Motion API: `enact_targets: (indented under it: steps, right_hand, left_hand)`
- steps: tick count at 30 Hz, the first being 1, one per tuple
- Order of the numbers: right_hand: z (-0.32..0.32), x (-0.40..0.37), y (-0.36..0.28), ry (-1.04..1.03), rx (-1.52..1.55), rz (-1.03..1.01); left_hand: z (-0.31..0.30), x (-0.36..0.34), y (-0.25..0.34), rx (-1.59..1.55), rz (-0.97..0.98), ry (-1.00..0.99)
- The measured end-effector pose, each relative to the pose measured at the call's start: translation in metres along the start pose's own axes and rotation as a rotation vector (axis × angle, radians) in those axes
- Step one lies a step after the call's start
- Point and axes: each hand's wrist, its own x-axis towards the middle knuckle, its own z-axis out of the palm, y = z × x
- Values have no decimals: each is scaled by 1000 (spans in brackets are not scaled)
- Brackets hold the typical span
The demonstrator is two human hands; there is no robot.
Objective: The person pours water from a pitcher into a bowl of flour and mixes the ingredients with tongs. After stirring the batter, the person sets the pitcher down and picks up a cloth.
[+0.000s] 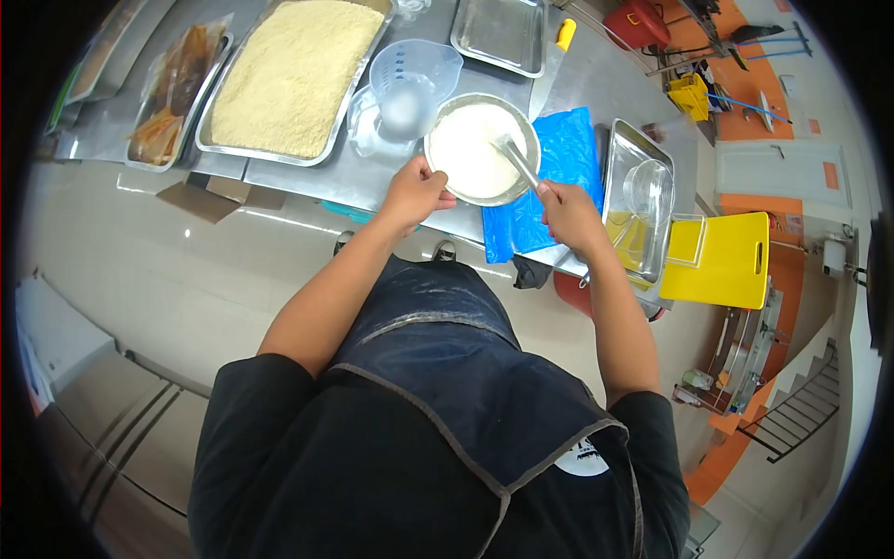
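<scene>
A round metal bowl (531,126) holds a smooth white mixture (470,154) near the table's front edge. My left hand (416,194) is closed at the bowl's near-left rim, fingers curled against it. My right hand (570,216) grips the handle of a metal spoon-like utensil (521,166). Its head reaches into the white mixture, so its exact shape is partly hidden. Under and beside the bowl on the right lies a blue plastic bag (570,154). Left of the bowl stands a clear plastic measuring jug (416,70).
A large tray (321,160) of pale yellow crumbs (289,74) lies at left. Farther back are an empty metal tray (501,35) and a yellow-handled knife (564,35). To the right, another metal tray (615,154) holds clear containers, beside a yellow cutting board (726,261).
</scene>
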Motion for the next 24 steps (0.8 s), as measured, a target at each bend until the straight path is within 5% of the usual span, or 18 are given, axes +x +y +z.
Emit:
enact_targets:
  steps: [10, 16, 24]
  right_hand:
    - [3, -15, -2, -239, 91, 79]
    - [1, 1, 4, -58, 85, 60]
    - [-1, -11, -3, -194, 60, 70]
  left_hand:
    - [-1, 3, -4, 52, 33, -27]
    - [-2, 2, -3, -7, 4, -10]
    - [0, 1, -9, -6, 29, -15]
